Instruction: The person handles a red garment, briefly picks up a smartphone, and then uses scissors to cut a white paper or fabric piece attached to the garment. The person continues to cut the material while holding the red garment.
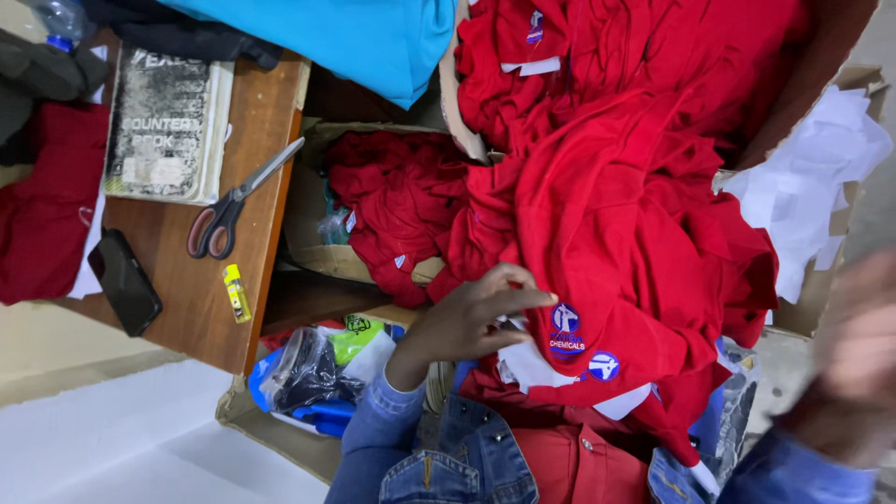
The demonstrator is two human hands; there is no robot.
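The left hand [471,317] reaches from a denim sleeve [373,434] onto a heap of red shirts [625,215], its fingers [523,299] spread loosely and resting on the red cloth just beside a round blue badge [565,322] sewn to one shirt; it grips nothing. A second blue badge [604,366] sits close below the first. The heap spills across the person's lap and up into a cardboard box [821,56] at the top of the view. The right hand [859,359] is a blur at the right edge, near the heap but apart from it, and I cannot tell whether it is open or closed. White paper sheets [803,187] lie against the box's right side. A smaller cardboard box [308,224] to the left holds more red cloth. Further left, a wooden tabletop [196,299] carries scissors [238,201] with red handles, a worn notebook [163,126], a black phone [124,282] and a small yellow tube [236,293] near its edge. Turquoise fabric [364,37] hangs over the top. Below the tabletop, plastic-bagged items [317,373] sit in another box
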